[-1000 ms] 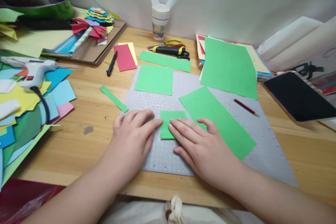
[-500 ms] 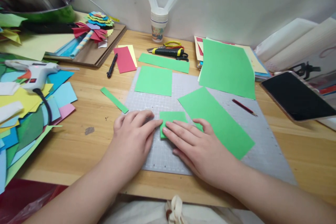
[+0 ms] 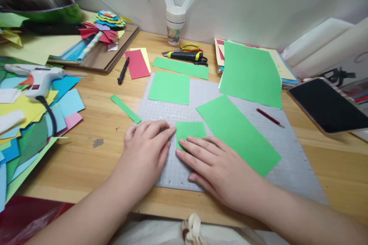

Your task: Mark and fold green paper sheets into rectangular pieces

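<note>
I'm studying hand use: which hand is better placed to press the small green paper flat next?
Probably the right hand: its fingers lie across the near part of the small green paper; the left hand has just a fingertip by the paper's left edge.

No lettering or numbers can be read here.
Small dark marks along the near edge of the gridded gray mat (image 3: 175, 179) are too tiny to make out; the colored print on the paper cup (image 3: 173, 33) and the red switch (image 3: 35, 87) on the glue gun (image 3: 41, 78) show nothing legible.
</note>
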Tool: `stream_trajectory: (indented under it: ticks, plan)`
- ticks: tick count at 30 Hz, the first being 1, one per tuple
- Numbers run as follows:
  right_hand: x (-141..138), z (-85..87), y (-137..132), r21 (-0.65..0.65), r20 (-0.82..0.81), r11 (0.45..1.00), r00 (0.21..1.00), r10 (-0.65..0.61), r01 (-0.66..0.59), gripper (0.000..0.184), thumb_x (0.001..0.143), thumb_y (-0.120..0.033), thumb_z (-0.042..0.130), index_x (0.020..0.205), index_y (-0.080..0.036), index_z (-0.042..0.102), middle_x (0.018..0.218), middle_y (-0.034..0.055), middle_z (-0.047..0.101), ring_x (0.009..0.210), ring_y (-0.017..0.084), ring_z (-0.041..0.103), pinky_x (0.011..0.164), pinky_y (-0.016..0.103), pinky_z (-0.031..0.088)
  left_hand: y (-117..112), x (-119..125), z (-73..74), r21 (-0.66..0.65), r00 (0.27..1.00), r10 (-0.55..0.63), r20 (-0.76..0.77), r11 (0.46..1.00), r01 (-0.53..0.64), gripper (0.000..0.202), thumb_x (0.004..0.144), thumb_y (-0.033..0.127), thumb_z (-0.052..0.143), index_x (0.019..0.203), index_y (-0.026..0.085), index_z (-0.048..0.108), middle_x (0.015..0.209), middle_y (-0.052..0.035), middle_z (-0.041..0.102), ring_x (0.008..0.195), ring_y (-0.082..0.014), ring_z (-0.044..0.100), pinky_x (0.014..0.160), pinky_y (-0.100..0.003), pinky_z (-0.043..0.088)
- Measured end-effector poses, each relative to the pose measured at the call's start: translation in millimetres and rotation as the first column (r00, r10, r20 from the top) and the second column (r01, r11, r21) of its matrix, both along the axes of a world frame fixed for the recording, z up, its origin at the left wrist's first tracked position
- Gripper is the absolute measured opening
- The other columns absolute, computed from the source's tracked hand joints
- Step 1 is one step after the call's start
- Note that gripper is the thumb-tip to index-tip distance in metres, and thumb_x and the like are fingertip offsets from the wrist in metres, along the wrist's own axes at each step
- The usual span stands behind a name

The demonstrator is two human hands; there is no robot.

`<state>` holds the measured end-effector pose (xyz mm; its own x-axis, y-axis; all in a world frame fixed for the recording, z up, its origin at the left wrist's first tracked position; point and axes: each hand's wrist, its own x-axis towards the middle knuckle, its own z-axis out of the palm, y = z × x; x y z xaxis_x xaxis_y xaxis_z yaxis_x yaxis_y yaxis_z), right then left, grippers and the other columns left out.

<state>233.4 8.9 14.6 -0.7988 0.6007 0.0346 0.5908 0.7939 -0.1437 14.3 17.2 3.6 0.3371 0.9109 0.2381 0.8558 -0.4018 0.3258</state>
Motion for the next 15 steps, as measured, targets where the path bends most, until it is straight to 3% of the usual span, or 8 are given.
stream_trajectory:
  ticks: [8, 15]
  plan:
    - [0.2, 0.7, 0.7, -0.023, -0.001, 1.0, 1.0, -0.001, 0.001, 0.044, 0.105, -0.038, 0.032, 0.143, -0.021, 0.047, 0.153, 0.0025, 0.043, 0.136, 0.023, 0.045, 0.106, 0.05, 0.042, -0.5, 0.7, 1.8, -0.034, 1.0, 0.007, -0.008, 0.999, -0.007, 0.031, 0.094, 0.018, 0.048, 0.118, 0.026, 0.064, 0.119, -0.0048, 0.067, 0.111, -0.0268, 0.057, 0.093, -0.05, 0.032]
    - [2.6, 2.5, 6.9, -0.076, -0.043, 0.997, 0.999, -0.022, 0.019, 0.044, 0.104, -0.032, 0.032, 0.141, -0.014, 0.049, 0.151, 0.0049, 0.046, 0.132, 0.022, 0.049, 0.107, 0.047, 0.042, -1.7, 0.1, 1.1, -0.04, 1.0, 0.009, -0.005, 0.999, -0.009, 0.03, 0.094, 0.019, 0.049, 0.119, 0.027, 0.064, 0.121, -0.0041, 0.066, 0.112, -0.0261, 0.057, 0.094, -0.05, 0.031]
